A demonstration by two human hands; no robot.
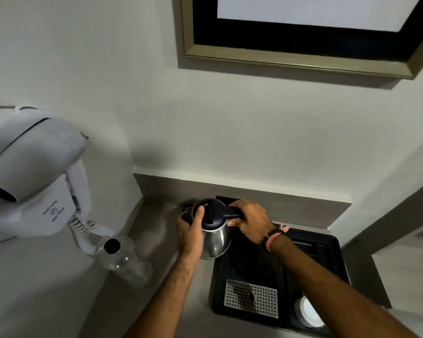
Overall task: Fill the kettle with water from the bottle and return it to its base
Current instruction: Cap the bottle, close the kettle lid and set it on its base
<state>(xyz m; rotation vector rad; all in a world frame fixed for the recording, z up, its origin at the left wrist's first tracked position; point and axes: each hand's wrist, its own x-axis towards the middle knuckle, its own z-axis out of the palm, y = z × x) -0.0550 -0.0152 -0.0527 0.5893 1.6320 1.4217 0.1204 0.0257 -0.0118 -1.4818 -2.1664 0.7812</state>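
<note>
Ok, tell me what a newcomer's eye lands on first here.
Centre: both hands on a steel kettle, right hand on the handle, left hand on the lid, above a black tray. To the left, a clear capped bottle on the counter and a white wall-mounted hair dryer.

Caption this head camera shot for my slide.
Both hands hold the steel kettle above the black tray; capped bottle stands beside.

Grey counter (193,289) with bottle (125,261), tray (337,254)
</note>
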